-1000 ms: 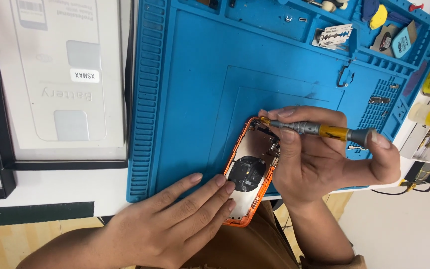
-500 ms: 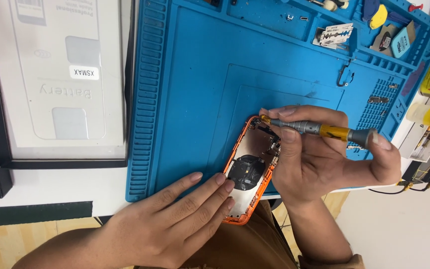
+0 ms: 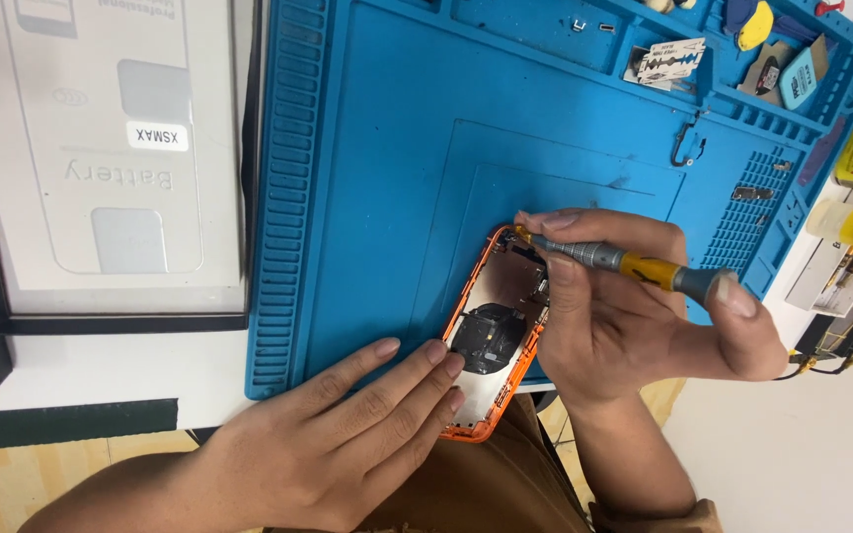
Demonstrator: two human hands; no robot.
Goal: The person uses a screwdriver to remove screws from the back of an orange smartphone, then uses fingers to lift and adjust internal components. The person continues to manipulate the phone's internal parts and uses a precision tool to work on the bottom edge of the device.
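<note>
— Where's the opened orange phone [image 3: 494, 341]?

— At the near edge of the blue repair mat [image 3: 377, 158], back off, partly overhanging the table [image 3: 101, 365].

— And the right hand [image 3: 634, 316]?

— Its fingers are clamped on a precision screwdriver [image 3: 634, 265], the tip at the phone's top corner.

— The left hand [image 3: 333, 444]?

— Flat, fingers together, fingertips pressing the phone's left edge. A white battery box [image 3: 101, 138] lies well to the left.
</note>
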